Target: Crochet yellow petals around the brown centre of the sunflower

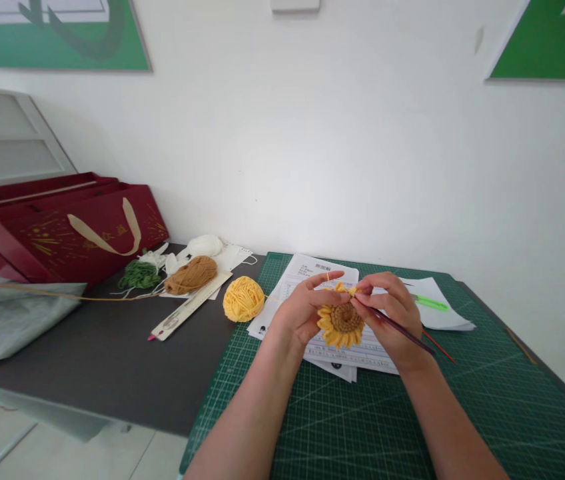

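Note:
A crocheted sunflower [346,319] with a brown centre and yellow petals hangs from my left hand [307,303], whose thumb and fingers pinch its upper edge. Yellow yarn loops over the raised left index finger. My right hand [390,310] grips a dark crochet hook [405,328], its tip at the flower's top edge, hidden by the fingers. Left of my hands sits a ball of yellow yarn [243,299], with a strand leading toward them. Printed sheets [290,283] lie beneath the hands.
A green cutting mat [362,427] covers the table's right part. A bright green cutter [431,303] and a thin red stick [440,345] lie to the right. Brown yarn [191,275], green yarn [140,275], a ruler [192,305] and red paper bags [87,230] stand or lie at left.

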The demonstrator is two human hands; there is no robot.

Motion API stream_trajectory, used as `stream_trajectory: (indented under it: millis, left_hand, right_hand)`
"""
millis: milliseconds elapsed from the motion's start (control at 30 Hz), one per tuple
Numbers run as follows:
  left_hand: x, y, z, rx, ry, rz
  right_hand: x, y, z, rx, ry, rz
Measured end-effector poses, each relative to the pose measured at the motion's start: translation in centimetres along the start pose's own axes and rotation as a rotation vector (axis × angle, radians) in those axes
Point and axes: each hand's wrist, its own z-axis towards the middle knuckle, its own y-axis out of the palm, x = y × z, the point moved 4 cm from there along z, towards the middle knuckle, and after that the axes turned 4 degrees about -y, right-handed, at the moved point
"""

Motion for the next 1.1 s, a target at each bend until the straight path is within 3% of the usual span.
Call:
stream_trajectory:
  millis: [133,267,400,533,700,833,967,1100]
  left_hand:
    - [-0.1,0.0,0.2,0.003,0.014,0.01]
    - [0.2,0.4,-0.2,0.099,0.17,0.039]
    - [0.8,0.8,-1.0,0.227,0.374,0.134]
    - [1.1,0.7,-1.4,0.301,0.45,0.242]
    - [1.4,0.4,-1.6,0.22,0.398,0.225]
    - [1.6,0.5,-1.6,0.089,0.323,0.126]
    - [1.8,0.3,-1.5,0.047,0.303,0.067]
    - [1.7,0.2,-1.3,0.05,0.312,0.037]
  right_hand:
    - [-0.4,0.1,-0.4,0.051,-0.029,-0.089]
    - [-1.0,1.1,-0.8,0.115,-0.02,-0.21]
    - [-1.2,1.7,-0.8,0.125,0.066,-0.242]
    - [-0.6,1.0,-0.8,0.128,0.187,-0.154]
    - [1.4,0.3,-1.3,0.191,0.508,0.071]
    - [2.7,1.3,-2.0,0.242,0.768,0.362]
    - [3.1,2.7,-2.6,0.274,0.902,0.615]
    - [2.9,3.5,-2.9,0.323,0.943,0.75]
